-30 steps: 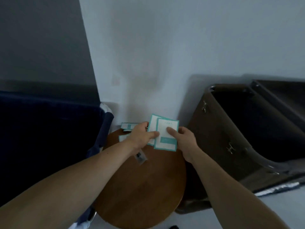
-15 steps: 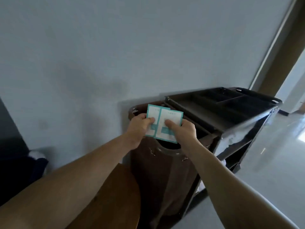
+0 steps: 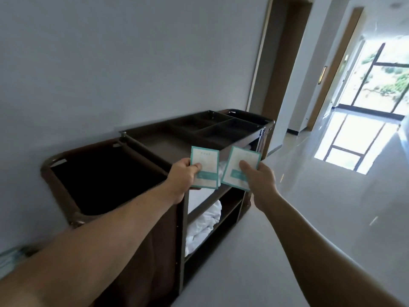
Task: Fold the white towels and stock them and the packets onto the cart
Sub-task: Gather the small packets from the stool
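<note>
- Far left, the cart's (image 3: 183,218) dark bag (image 3: 106,180) hangs open, with nothing showing inside.
- Next along is the flat tray (image 3: 161,142) on top of the cart, bare where I can see it.
- The left hand (image 3: 181,176) reaches out over the cart's near edge, and its fingers (image 3: 195,167) pinch the left packet (image 3: 204,167) by its lower corner. A thin edge behind it may be a second packet; I cannot tell.
- Below the packets, white towels (image 3: 205,222) lie bunched on the cart's lower shelves, rumpled rather than neatly folded.
- Further back on the top sit the divided compartments (image 3: 212,127), which look empty.
- The right packet (image 3: 241,169) is held just beside the left one, a narrow gap between them, both upright and facing me.
- The right hand (image 3: 259,180) holds that packet with the thumb on its face and the other fingers behind.
- Far right, a bright window (image 3: 376,85) ends the corridor.
- I judge this to be the stocking of packets. The next move calls for reaching forward over the top, laying each packet flat in a compartment and letting go.
</note>
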